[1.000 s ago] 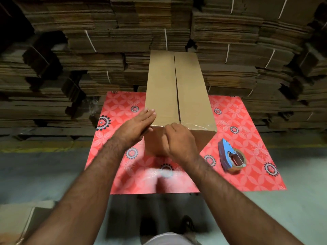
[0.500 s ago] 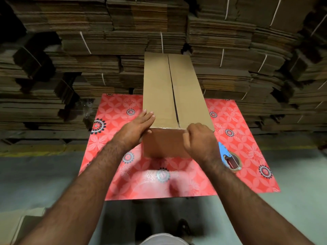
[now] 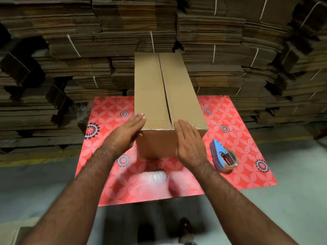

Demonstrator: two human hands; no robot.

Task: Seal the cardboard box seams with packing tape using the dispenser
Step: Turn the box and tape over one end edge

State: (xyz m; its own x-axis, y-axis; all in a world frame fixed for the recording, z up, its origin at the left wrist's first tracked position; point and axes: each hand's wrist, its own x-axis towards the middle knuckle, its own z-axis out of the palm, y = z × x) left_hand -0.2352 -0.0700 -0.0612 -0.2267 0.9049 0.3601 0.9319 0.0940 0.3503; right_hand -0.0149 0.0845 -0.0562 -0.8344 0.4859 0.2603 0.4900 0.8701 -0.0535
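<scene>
A long brown cardboard box (image 3: 178,89) stands on a red patterned table (image 3: 109,110), its two top flaps closed with an open centre seam running away from me. A strip of clear tape shines along its near top edge. My left hand (image 3: 126,134) lies flat with fingers straight against the box's near left corner. My right hand (image 3: 188,141) is flat on the near face, fingertips at the top edge by the seam. A blue tape dispenser (image 3: 223,155) with a brown tape roll lies on the table to the right of the box, untouched.
Tall stacks of flattened, strapped cardboard (image 3: 230,50) fill the whole background behind the table. A grey concrete floor (image 3: 292,200) with a yellow line surrounds the table. A shoe (image 3: 184,228) shows at the bottom.
My right hand has opened from a closed pinch at the near top edge into a flat palm on the box's front face. My left hand stays at the left corner.
</scene>
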